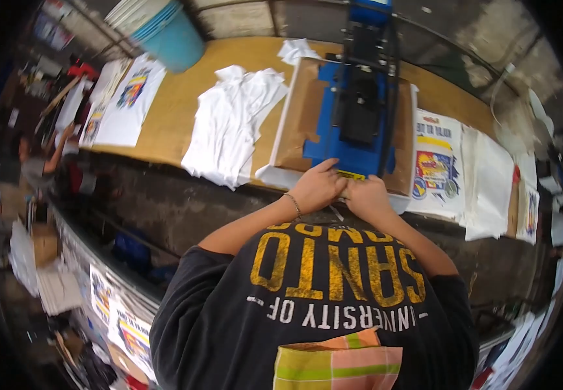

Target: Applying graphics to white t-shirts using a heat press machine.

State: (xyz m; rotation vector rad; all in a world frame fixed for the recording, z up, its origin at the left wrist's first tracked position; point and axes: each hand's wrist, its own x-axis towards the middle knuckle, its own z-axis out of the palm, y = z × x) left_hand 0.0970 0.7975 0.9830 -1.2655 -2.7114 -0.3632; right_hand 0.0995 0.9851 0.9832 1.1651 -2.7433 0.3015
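Observation:
A blue and black heat press (359,112) stands on the wooden table, its head over a brown sheet (293,136) with white fabric showing round the edges. At the front of the press, my left hand (316,190), a chain bracelet at its wrist, and my right hand (370,197) meet side by side, both closed on what appears to be the press handle, mostly hidden by the fingers. Rumpled white shirts (237,122) lie left of the press. Against its right side is a stack of printed white shirts (437,165).
More printed white shirts (132,102) lie at the table's left end, near stacked buckets (174,41). White sheets or fabric (488,180) lie at the right. Another person (40,163) is at far left. Behind the table runs a metal frame.

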